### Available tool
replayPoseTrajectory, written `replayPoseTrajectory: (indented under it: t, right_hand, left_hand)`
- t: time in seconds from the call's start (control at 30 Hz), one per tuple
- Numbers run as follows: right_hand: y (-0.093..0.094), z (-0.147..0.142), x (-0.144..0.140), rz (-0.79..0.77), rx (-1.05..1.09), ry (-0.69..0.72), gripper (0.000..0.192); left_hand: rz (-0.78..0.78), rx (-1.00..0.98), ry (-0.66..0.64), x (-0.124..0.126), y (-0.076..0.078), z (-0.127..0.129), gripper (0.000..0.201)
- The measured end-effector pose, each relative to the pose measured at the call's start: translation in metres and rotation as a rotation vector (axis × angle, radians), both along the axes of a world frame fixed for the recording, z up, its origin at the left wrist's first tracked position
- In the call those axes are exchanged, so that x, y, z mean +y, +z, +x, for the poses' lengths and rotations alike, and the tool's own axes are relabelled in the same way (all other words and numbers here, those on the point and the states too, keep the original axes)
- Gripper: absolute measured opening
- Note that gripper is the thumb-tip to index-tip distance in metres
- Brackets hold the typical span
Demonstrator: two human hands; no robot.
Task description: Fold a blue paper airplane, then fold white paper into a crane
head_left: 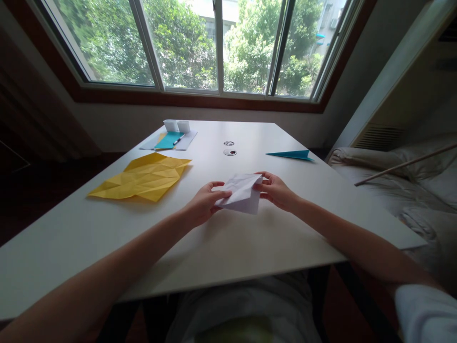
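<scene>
A folded white paper point(242, 193) is held just above the white table point(250, 238), near its middle. My left hand point(203, 202) pinches the paper's left edge with thumb and fingers. My right hand point(276, 190) grips its right edge. The paper is creased and partly folded over itself.
A crumpled yellow sheet point(143, 178) lies to the left. A teal paper plane point(293, 154) rests at the far right. At the back left, a teal sheet with a pen point(168, 140) sits on grey paper by two small white boxes point(176, 125). A bed point(403, 181) stands right of the table.
</scene>
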State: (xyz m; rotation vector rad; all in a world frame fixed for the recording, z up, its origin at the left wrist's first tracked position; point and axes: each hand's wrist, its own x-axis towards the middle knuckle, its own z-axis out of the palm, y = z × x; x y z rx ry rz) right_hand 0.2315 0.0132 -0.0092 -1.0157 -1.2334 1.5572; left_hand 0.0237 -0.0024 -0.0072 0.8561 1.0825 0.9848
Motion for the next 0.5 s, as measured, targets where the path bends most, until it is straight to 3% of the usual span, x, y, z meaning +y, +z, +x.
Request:
replayPoseTrajectory:
  t: [0.13,0.5]
  right_hand:
    - [-0.0027,0.0011,0.0023,0.034,-0.005,-0.016,0.042]
    - [-0.0032,-0.0002,0.0041,0.065,-0.011,-0.076,0.039]
  left_hand:
    - [-0.001,-0.025,-0.107,-0.0055,0.003,0.0011,0.057]
    - [0.077,-0.084,-0.135,-0.0046,0.0003,0.0011,0.063]
